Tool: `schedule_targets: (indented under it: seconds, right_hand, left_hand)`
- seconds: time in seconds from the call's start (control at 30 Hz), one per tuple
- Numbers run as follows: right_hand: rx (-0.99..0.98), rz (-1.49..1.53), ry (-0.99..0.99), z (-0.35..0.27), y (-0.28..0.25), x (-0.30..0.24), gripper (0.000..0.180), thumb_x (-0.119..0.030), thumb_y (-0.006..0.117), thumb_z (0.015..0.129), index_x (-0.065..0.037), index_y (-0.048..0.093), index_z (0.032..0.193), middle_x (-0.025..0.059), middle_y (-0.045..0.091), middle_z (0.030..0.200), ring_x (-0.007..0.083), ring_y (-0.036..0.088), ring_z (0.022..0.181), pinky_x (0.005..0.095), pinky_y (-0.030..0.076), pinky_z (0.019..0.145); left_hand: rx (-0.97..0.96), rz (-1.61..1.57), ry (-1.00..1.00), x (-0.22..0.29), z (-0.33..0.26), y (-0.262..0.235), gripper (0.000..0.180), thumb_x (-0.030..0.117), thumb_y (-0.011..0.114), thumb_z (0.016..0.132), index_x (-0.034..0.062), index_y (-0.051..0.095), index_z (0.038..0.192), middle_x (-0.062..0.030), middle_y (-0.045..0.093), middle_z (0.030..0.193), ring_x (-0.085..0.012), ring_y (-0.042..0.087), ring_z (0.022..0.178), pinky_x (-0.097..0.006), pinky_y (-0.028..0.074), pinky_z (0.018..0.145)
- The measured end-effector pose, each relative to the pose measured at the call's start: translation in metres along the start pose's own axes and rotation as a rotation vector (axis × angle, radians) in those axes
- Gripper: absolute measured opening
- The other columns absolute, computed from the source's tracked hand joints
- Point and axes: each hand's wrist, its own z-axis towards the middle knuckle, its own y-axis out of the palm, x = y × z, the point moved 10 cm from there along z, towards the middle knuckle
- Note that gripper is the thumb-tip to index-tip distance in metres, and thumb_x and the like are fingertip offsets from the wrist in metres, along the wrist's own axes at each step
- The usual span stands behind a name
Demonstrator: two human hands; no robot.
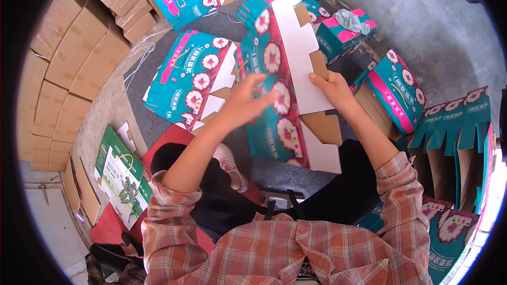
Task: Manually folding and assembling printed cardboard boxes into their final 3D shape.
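A teal and magenta printed carton blank with white and brown cardboard flaps is held up in front of me, tilted. My right hand is closed on its white flap, thumb on top. Over the printed panel is my left hand, slightly blurred, with its fingers apart; I cannot tell whether they touch the card. To the left lies a stack of similar flat carton blanks, some with cord handles.
Brown cardboard boxes are piled at the left. Assembled teal cartons stand at the right, with a row of open ones nearer. A grey cloth lies on a far carton. A green and white carton is at lower left.
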Motion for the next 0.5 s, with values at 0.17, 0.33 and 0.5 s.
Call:
schedule_targets:
  seconds: [0.17,0.33,0.5]
  right_hand:
    - [-0.160,0.298,0.235,-0.008,0.051,0.019,0.033,-0.029,0.058,0.087,0.002,0.062,0.098,0.0072,0.066,0.090,0.0169,0.063,0.078,0.0324,0.049,0.071]
    - [-0.362,0.338,0.401,-0.019,0.078,0.017,0.039,-0.030,0.056,0.086,0.001,0.056,0.110,0.0115,0.062,0.102,0.0212,0.062,0.091,0.0355,0.050,0.081]
    - [-0.411,0.392,0.419,-0.024,0.091,0.019,0.040,-0.031,0.054,0.087,-0.001,0.054,0.114,0.0117,0.061,0.106,0.0213,0.063,0.091,0.0359,0.050,0.083]
  left_hand:
    - [-0.105,0.178,0.040,0.001,-0.011,0.043,0.092,0.049,0.069,0.078,-0.0083,0.029,0.138,-0.0276,0.038,0.138,-0.0358,0.042,0.127,-0.042,0.037,0.103]
    - [-0.146,0.259,0.121,0.000,-0.018,0.063,0.108,0.055,0.073,0.069,-0.0102,0.022,0.139,-0.0320,0.033,0.138,-0.0402,0.036,0.130,-0.042,0.033,0.106]
    - [-0.041,0.403,0.246,0.004,-0.032,0.057,0.107,0.049,0.074,0.069,-0.0055,0.019,0.142,-0.0330,0.031,0.138,-0.0419,0.042,0.124,-0.043,0.038,0.101]
